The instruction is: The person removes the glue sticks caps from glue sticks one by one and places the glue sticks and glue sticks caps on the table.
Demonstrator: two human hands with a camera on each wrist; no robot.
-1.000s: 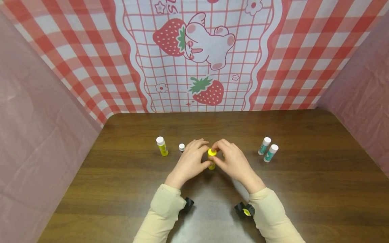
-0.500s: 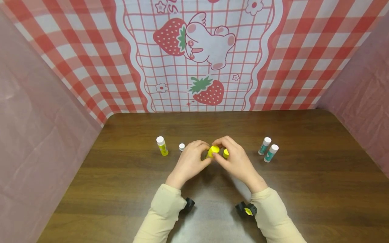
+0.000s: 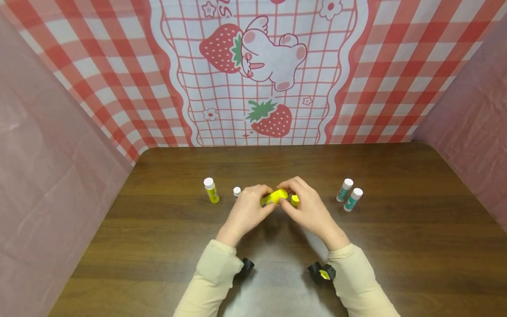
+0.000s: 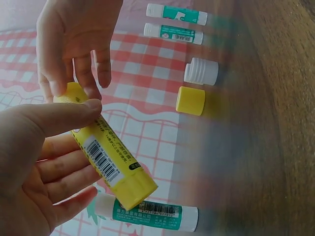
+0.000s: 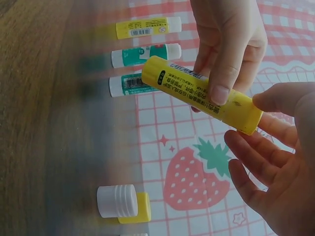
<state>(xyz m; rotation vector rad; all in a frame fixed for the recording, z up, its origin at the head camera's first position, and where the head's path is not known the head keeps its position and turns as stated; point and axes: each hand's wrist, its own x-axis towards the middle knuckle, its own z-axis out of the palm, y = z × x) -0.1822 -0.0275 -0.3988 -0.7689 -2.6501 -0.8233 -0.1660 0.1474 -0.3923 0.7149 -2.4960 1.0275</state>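
Note:
A yellow glue stick is held tilted between both hands above the table. My left hand grips its barrel, the thumb across the label in the left wrist view. My right hand pinches the plain yellow end between thumb and fingers. On the table beyond the right fingers stands a small yellow cap. A white ridged cap stands beside it, hidden from the head view. Behind the left hand are two teal-and-white glue sticks, mostly hidden in the head view.
A yellow glue stick with a white cap stands at the left. Two teal glue sticks with white caps stand at the right. A checked cloth with strawberries hangs behind the brown table.
The yellow glue stick has turned from upright to a slant, its lower end swinging left into the left hand. The yellow cap now shows beside the right fingers.

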